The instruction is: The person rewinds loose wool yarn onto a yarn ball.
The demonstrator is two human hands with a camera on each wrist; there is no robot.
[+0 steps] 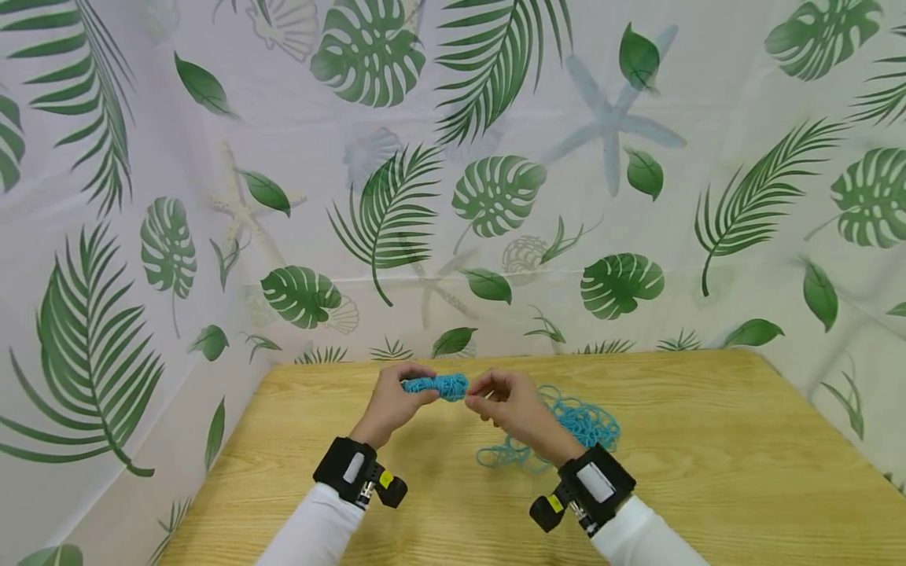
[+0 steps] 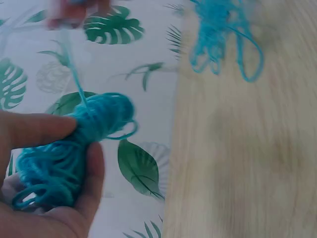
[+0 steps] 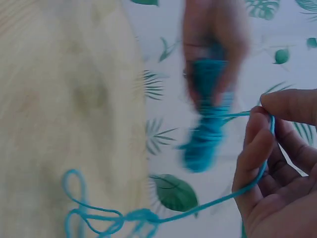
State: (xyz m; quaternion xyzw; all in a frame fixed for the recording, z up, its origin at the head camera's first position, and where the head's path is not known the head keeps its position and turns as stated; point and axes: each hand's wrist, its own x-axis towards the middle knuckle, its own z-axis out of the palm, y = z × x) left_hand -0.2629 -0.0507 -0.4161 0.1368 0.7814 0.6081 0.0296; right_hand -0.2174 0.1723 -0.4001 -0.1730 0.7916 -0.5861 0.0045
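Observation:
A small bundle of blue yarn (image 1: pixel 450 386), narrowed at its middle by wraps, is gripped by my left hand (image 1: pixel 398 402) above the table. In the left wrist view the thumb and a finger press on either side of the bundle (image 2: pixel 106 116). My right hand (image 1: pixel 511 402) is just to its right. Between thumb and forefinger, that hand (image 3: pixel 282 163) pinches a strand of blue yarn (image 3: pixel 213 202). One end of the strand meets the bundle's wrapped middle; the other trails across the fingers to the loose yarn.
A loose, tangled pile of blue yarn (image 1: pixel 583 424) lies on the wooden table (image 1: pixel 708 440), behind the right wrist, with loops spreading left. A leaf-printed white cloth (image 1: pixel 538 314) stands along the table's back and sides. Each wrist wears a black camera strap.

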